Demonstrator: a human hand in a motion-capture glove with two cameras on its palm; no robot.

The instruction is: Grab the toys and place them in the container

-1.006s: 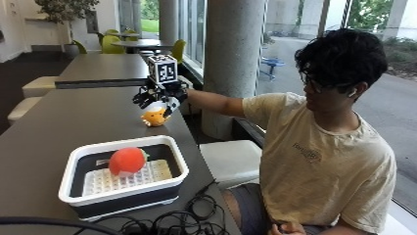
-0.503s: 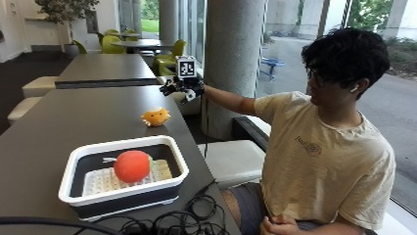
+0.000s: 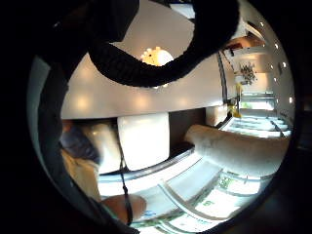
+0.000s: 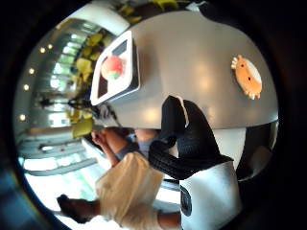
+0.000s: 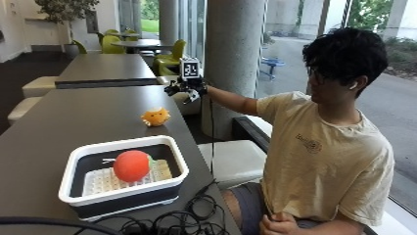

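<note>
One long dark table (image 5: 72, 122) carries everything, with the seated person at its three o'clock edge. Biggest piece on it: the white-rimmed container (image 5: 171, 159), sitting toward six o'clock, and inside it a red-orange ball toy (image 5: 131, 165) resting on the pale grid floor. Up toward twelve o'clock from the container, well apart from it, the small orange toy (image 5: 156, 116) sits on the bare tabletop. Above the table's far edge, at about one o'clock from that toy, the gloved right hand (image 5: 187, 89) hangs in the air, arm stretched out, fingers spread loosely, holding nothing and touching nothing.
</note>
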